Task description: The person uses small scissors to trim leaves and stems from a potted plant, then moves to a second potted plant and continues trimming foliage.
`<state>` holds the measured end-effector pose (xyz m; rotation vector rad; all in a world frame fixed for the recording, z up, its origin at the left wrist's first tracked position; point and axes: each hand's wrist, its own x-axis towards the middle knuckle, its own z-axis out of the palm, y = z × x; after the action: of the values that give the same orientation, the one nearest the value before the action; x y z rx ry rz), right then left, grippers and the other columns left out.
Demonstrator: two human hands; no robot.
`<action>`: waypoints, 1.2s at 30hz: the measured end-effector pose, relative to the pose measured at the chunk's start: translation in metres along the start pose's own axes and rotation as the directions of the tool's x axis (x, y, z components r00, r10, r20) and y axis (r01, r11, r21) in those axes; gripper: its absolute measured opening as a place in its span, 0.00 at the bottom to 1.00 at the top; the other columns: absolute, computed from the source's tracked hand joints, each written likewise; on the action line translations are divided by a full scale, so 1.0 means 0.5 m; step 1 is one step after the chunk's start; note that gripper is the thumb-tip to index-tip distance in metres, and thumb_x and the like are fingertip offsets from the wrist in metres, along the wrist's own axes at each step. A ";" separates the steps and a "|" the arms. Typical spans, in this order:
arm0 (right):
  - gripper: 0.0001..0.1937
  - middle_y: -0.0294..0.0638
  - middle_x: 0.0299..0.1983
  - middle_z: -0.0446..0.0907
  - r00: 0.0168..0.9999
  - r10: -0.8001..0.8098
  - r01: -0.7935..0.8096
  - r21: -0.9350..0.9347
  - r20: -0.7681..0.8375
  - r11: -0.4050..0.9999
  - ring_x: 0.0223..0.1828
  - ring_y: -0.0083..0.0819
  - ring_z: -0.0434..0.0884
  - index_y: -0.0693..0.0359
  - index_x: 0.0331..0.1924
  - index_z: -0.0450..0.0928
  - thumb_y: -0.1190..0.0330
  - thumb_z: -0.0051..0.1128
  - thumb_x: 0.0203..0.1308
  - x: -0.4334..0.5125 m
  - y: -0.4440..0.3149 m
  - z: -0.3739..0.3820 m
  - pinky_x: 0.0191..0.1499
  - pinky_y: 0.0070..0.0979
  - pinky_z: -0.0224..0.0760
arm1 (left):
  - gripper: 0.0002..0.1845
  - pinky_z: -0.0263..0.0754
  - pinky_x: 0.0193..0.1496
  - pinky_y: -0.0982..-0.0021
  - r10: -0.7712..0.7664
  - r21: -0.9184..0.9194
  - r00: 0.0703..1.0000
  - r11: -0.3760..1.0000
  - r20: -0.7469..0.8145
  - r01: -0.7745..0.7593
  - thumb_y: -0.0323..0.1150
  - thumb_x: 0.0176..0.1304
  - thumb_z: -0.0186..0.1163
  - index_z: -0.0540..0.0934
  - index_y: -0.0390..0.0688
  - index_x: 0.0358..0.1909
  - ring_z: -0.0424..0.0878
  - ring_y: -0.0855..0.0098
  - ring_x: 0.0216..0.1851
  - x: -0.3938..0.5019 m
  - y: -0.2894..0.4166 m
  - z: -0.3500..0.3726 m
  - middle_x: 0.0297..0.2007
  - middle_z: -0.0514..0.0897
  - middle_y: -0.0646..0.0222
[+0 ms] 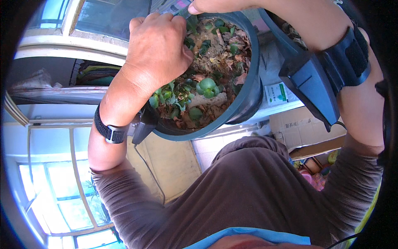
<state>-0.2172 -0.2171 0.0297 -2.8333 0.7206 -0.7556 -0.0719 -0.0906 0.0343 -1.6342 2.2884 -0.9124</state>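
Observation:
A round dark-green plastic pot [253, 68] stands before me, filled with soil, dry leaves and small green plants. One rounded green rosette [207, 87] grows near its middle. My left hand [158, 49] is curled over the pot's far left side, knuckles up, its fingertips hidden. At the top edge, my right hand [214, 5] shows its thumb close to the left fingers; its other fingers cannot be seen. Between the hands lies a bluish strip [183, 11], with a clear, pink-marked plastic piece [178, 4] behind it. What either hand grips is not visible.
A second pot [273, 28] stands to the right, partly behind my right forearm. A printed white-and-green packet [276, 93] lies on the pale ledge [264, 112]. Below it is a cardboard box [298, 124]. Window frames [71, 18] border the left. Black devices [311, 84] are strapped to both forearms.

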 end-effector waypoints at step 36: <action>0.13 0.68 0.34 0.84 0.982 0.125 -0.149 0.171 0.142 0.974 0.38 0.61 0.86 0.76 0.34 0.86 0.71 0.59 0.55 -0.017 0.011 -0.036 0.41 0.47 0.80 | 0.07 0.78 0.50 0.71 -0.067 -0.641 0.998 0.766 0.006 0.055 0.21 0.64 0.67 0.85 0.39 0.42 0.84 0.75 0.44 0.035 -0.081 -0.016 0.36 0.86 0.74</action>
<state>-0.2350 -0.2178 0.0402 -2.6100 0.7750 -0.5765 -0.0502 -0.1120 0.0676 -1.9418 2.7603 -0.1157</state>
